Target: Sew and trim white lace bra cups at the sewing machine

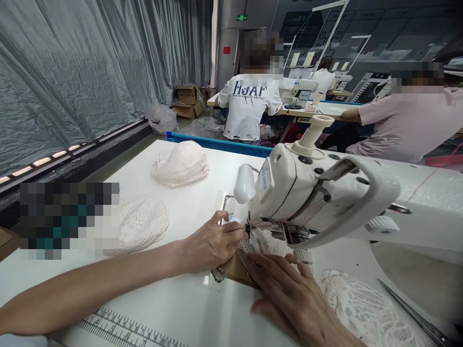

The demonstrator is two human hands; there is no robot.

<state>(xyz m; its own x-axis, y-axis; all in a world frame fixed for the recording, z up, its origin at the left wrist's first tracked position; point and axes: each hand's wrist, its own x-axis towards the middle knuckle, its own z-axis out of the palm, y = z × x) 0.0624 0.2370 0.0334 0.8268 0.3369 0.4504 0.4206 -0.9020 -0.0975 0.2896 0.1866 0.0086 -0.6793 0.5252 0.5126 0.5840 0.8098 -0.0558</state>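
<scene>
A white lace piece [269, 242] lies under the needle area of a white sewing machine [278, 178]. My left hand [217, 241] is closed at the lace's left edge, its fingertips bent together close to the presser foot. What lies under those fingertips is partly hidden. My right hand [285, 284] lies nearly flat with fingers stretched out, touching the near edge of the lace and a brown plate [237, 270] on the machine bed. Another white lace piece [365, 303] rests on the table to the right of that hand.
Scissors [412, 308] lie at the right edge. Farther left are a lace pile [144, 221] and a pale pink fabric stack [181, 164]. A printed ruler [123, 327] runs along the near edge. Persons sit at other machines [304, 89] beyond the table.
</scene>
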